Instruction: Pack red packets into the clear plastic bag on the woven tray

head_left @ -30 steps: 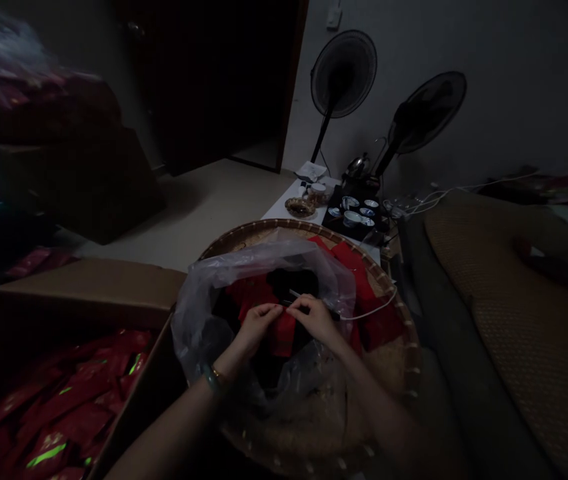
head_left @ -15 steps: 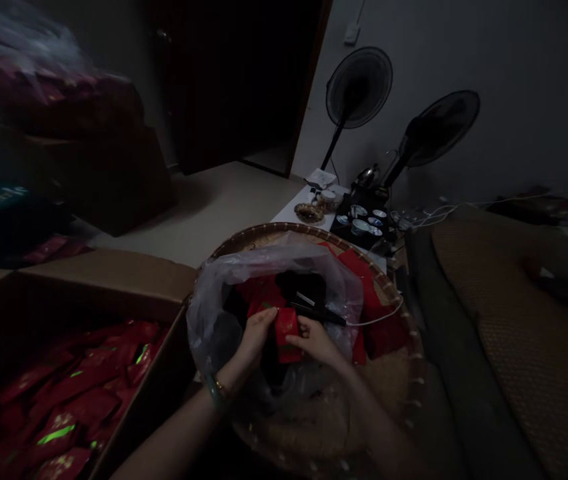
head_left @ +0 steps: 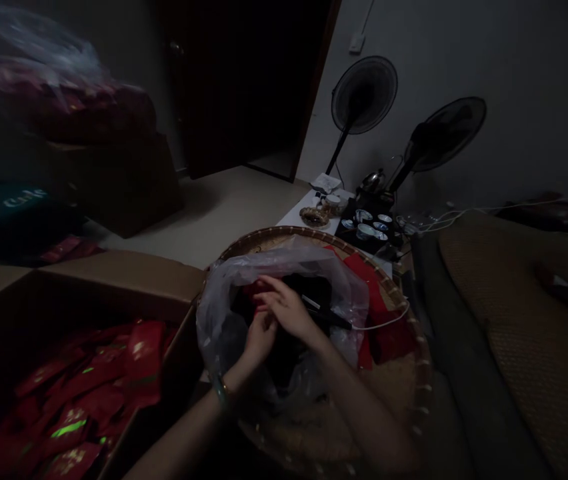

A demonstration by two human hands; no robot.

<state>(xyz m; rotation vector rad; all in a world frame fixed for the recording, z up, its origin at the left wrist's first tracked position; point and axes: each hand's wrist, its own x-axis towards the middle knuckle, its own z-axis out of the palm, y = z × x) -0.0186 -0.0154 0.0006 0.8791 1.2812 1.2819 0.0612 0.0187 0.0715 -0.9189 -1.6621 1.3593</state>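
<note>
My left hand (head_left: 260,339) is at the mouth of a clear plastic bag (head_left: 217,303), its fingers curled. Whether anything is in them I cannot make out, since my right hand partly covers the fingertips. Crossing just above it, my right hand (head_left: 288,310) has its fingers stretched out to the left, over red packets (head_left: 250,293) in the dark inside of the bag. The bag lies in a round woven tray (head_left: 389,393). To the left, a red packet (head_left: 145,360) appears over the edge of an open cardboard box (head_left: 119,277) holding several similar red packets (head_left: 91,400).
A black stick-like device (head_left: 337,320) with a white cable lies across the bag. Flat red pieces (head_left: 371,287) rest on the tray's right side. Beyond are a tea set (head_left: 367,230), two fans (head_left: 364,93) and a stacked carton (head_left: 114,180). A woven mat (head_left: 524,300) is at right.
The red packet held between both hands has left them; a packet now shows at the box on the left. My right hand has moved up and left across my left hand, fingers extended.
</note>
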